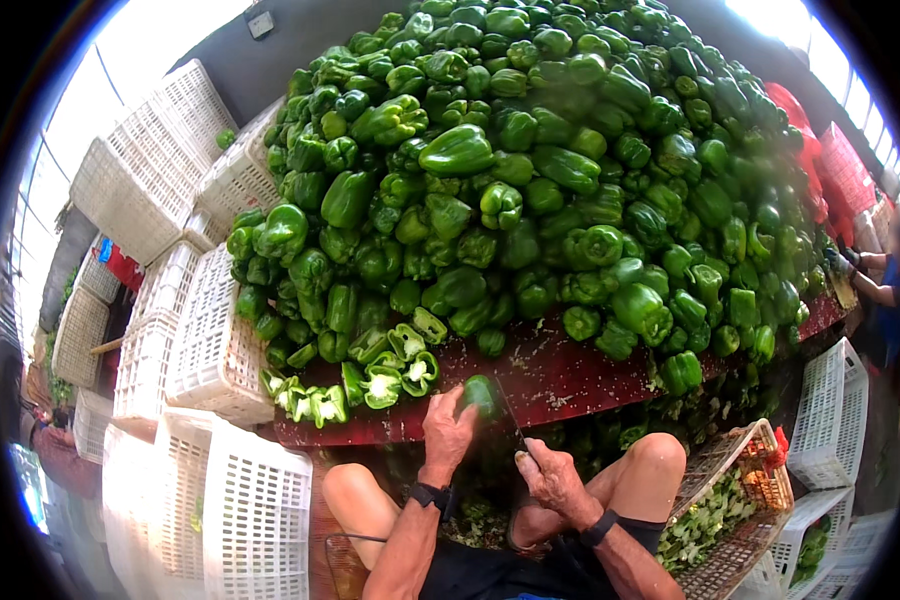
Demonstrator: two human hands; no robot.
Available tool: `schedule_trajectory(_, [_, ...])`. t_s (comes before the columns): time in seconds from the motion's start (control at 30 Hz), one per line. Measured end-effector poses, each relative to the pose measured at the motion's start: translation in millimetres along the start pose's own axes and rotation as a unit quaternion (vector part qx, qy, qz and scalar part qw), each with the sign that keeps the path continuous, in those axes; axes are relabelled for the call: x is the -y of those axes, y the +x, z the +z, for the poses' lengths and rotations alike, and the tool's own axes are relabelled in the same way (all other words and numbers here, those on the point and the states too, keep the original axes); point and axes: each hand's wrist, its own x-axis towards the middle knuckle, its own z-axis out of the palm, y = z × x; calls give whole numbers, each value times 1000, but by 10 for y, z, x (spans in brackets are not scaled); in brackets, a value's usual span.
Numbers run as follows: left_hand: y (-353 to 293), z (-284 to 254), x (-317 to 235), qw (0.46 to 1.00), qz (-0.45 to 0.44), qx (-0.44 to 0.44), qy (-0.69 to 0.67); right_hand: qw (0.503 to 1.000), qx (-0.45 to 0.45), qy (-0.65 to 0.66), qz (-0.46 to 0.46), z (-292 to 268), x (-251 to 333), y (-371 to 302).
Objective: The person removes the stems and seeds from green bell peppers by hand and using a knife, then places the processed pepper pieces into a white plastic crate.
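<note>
My left hand [448, 430] grips a green bell pepper [481, 396] over the near edge of a dark red board [570, 383]. The handle of a knife is wrapped in my right hand [550, 474]. Its thin blade [511, 411] points up and away, close along the right side of that pepper; whether it touches the skin I cannot tell. Left of my left hand, several cut pepper halves [381, 387] lie on the board, some with pale insides showing. A great heap of whole green peppers [530, 200] rises behind the board.
White plastic crates [257, 520] stand stacked along my left. On the right, a basket [720, 500] holds pale green scraps, beside more white crates [827, 415]. Another person [875, 280] works at the far right, near red mesh bags [805, 150]. Seed bits dot the board.
</note>
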Motion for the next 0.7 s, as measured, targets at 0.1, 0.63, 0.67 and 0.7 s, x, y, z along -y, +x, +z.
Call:
schedule_trajectory(0.1, [-11, -31, -34, 998, 53, -12, 9, 996, 31, -50, -73, -24, 6, 161])
schedule_trajectory(0.63, [-89, -95, 247, 996, 17, -57, 65, 985, 11, -165, -58, 587, -169, 409])
schedule_trajectory(0.67, [-97, -72, 236, 996, 0, -51, 68, 986, 27, -160, -37, 507, -148, 396])
schedule_trajectory(0.7, [-101, -59, 228, 996, -16, -46, 70, 987, 43, -155, -16, 433, -151, 386])
